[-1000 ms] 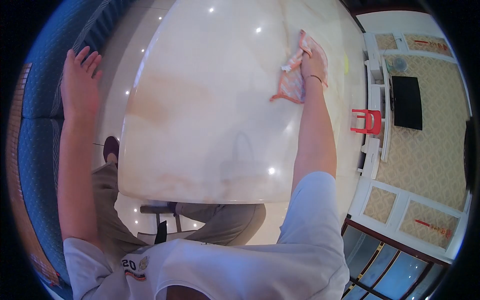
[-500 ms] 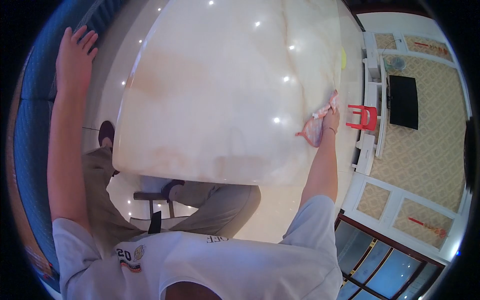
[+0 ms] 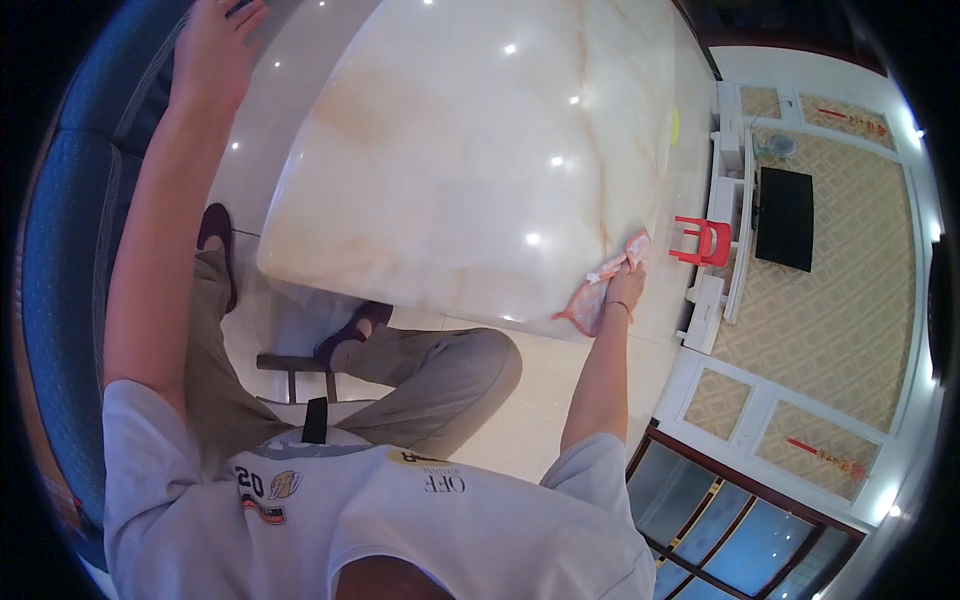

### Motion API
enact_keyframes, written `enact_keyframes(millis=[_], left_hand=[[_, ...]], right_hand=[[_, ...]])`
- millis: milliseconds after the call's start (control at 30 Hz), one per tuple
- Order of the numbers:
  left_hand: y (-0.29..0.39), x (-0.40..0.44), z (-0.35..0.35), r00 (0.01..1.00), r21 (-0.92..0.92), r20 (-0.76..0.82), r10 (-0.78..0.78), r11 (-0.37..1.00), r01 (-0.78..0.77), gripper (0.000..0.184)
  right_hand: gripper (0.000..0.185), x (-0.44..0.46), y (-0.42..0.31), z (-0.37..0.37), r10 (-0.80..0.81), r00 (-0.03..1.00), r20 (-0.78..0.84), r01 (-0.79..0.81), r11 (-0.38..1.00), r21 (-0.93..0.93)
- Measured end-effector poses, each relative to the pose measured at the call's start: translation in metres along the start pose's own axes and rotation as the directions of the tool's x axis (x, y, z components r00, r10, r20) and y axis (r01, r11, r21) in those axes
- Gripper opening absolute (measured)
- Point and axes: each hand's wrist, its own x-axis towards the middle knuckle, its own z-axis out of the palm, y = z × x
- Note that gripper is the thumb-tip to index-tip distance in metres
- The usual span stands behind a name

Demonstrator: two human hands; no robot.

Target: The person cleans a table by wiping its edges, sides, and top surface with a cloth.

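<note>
My right hand point(image 3: 626, 285) grips a pink and white cloth point(image 3: 590, 303) at the near right corner of the glossy, marbled tabletop point(image 3: 430, 170). Part of the cloth lies bunched along the table's edge, with one corner sticking out to the left. At the upper left, my left hand point(image 3: 215, 50) is raised in the air beside the table, near the blue sofa. Its fingers are spread and nothing is in it; the fingertips are partly cut off by the frame.
A red plastic chair point(image 3: 703, 242) stands right of the table, before a white cabinet and a black screen point(image 3: 785, 218). The blue sofa point(image 3: 70, 230) runs along the left. A small stool point(image 3: 292, 364) is by my legs, below the table's near edge.
My right hand has carried the cloth from the far right of the tabletop toward me to its near right corner. My left hand has moved forward and slightly right. The view has shifted.
</note>
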Motion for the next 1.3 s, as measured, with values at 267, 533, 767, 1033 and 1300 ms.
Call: enact_keyframes(millis=[267,533,767,1033,1300], left_hand=[[0.000,-0.004,-0.002,0.996,-0.009,-0.058,0.072,0.997,-0.073,0.061],[0.001,-0.011,-0.017,0.995,-0.062,-0.062,0.081,0.995,-0.084,0.059],[0.018,-0.029,-0.005,0.985,-0.086,-0.107,0.137,0.985,-0.147,0.056],[0.021,-0.006,-0.008,0.989,-0.140,-0.117,0.086,0.985,-0.102,0.061],[0.031,-0.019,0.012,0.993,-0.050,-0.101,0.065,0.996,-0.071,0.058]], right_hand=[[0.060,-0.057,-0.062,-0.005,-0.182,0.983,-0.017,0.182,0.983,-0.021],[0.060,-0.117,-0.167,-0.004,-0.502,0.860,-0.096,0.504,0.864,-0.004],[0.063,-0.190,-0.262,-0.031,-0.770,0.634,-0.071,0.772,0.635,0.006],[0.066,-0.264,-0.345,-0.067,-0.951,0.284,-0.122,0.951,0.264,0.163],[0.050,-0.211,-0.444,-0.063,-0.953,0.216,-0.214,0.973,0.192,0.129]])
